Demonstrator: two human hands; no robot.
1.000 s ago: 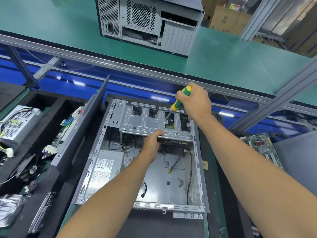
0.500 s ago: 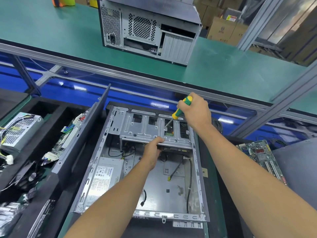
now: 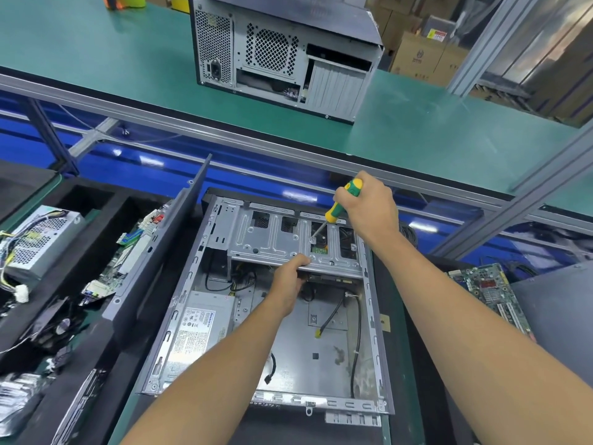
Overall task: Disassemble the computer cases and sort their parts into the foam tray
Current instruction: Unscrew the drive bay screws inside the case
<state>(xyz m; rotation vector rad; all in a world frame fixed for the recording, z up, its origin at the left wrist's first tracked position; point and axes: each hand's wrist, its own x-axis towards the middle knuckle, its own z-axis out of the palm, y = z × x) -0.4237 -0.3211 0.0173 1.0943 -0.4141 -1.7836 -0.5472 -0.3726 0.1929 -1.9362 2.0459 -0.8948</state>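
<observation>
With the left hand gripping the near edge of the drive bracket in the open case, keep the screwdriver, gripped by the right hand, square on the screw.

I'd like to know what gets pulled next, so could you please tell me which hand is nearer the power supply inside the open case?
Left. The left hand grips the drive bracket just beyond the power supply; the right hand holds the screwdriver farther back.
</observation>
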